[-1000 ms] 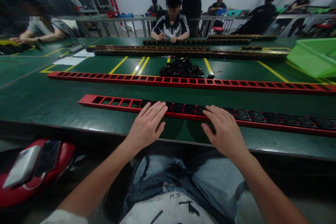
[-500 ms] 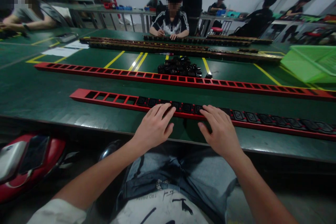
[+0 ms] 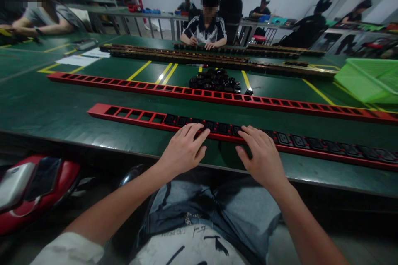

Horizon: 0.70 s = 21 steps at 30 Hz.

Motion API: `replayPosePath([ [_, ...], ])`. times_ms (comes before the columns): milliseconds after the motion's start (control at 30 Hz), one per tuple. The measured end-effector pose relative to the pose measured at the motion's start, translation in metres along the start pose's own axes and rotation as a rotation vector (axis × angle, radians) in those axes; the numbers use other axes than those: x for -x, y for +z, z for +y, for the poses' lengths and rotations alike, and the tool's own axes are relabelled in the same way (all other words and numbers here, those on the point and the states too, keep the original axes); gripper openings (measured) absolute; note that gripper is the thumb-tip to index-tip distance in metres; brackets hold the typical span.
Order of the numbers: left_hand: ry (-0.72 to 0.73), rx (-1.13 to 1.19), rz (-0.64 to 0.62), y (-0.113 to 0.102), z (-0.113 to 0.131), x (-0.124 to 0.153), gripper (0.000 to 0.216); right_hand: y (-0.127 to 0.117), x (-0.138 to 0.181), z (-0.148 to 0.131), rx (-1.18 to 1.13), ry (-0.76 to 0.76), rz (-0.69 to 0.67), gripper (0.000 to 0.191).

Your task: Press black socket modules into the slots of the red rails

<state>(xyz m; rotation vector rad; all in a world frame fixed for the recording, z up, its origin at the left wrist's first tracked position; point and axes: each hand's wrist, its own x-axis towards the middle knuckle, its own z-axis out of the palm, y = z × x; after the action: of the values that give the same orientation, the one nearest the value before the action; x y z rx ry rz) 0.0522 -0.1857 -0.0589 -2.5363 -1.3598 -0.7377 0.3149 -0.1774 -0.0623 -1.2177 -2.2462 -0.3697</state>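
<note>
The near red strip (image 3: 224, 137) runs across the bench (image 3: 46, 107) just in front of the person, directly under the fingertips of both hands. The left hand (image 3: 183, 149) is palm down, fingers extended and thumb held apart from them, its fingertips over a few of the black sockets (image 3: 223, 128) set in the strip. The right hand (image 3: 263, 153) lies farther along in the same pose, thumb and fingers apart, covering part of the row; whether either one presses down cannot be told. Several sockets show between the two hands, and more continue past the right one to the edge of view. At the strip's left end are bare slots (image 3: 134, 114).

Beyond it, roughly parallel, lies the far red strip (image 3: 217, 98), with a heap of black parts (image 3: 216, 80) just behind. The bench top is green, marked with yellow lines (image 3: 139, 70). Long dark bars (image 3: 186, 54) lie farther back, with white papers (image 3: 76, 59) near their left end and a green basket (image 3: 370, 78) on the right. A co-worker (image 3: 205, 29) sits opposite. Lower left, a phone (image 3: 43, 179) rests on a red seat (image 3: 69, 172).
</note>
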Motion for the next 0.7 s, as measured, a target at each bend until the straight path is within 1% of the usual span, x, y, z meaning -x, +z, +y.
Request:
replayPosePath([
  [167, 0.003, -0.001, -0.005, 0.0016, -0.0008, 0.0012, 0.047, 0.001, 0.0006, 0.0007, 0.002, -0.002, 0.004, 0.035],
  [233, 0.073, -0.004, -0.023, 0.0022, -0.0017, 0.0021, 0.05, 0.0011, 0.0006, 0.0005, 0.005, -0.003, 0.003, 0.035],
  [333, 0.24, 0.002, -0.105, 0.0025, -0.0028, 0.0031, 0.055, 0.0009, 0.0005, 0.0001, 0.007, -0.007, 0.005, 0.034],
  [367, 0.269, 0.0, -0.136, 0.0023, -0.003, 0.0031, 0.056, 0.0008, 0.0004, 0.0, 0.007, -0.009, 0.007, 0.034],
  [500, 0.273, -0.012, -0.209, 0.0008, -0.0033, 0.0025, 0.062, 0.001, 0.0006, 0.0003, 0.005, -0.012, 0.01, 0.035],
  [700, 0.267, -0.007, -0.231, 0.0007, -0.0031, 0.0024, 0.071, 0.0017, 0.0011, 0.0009, 0.005, -0.016, 0.014, 0.035],
])
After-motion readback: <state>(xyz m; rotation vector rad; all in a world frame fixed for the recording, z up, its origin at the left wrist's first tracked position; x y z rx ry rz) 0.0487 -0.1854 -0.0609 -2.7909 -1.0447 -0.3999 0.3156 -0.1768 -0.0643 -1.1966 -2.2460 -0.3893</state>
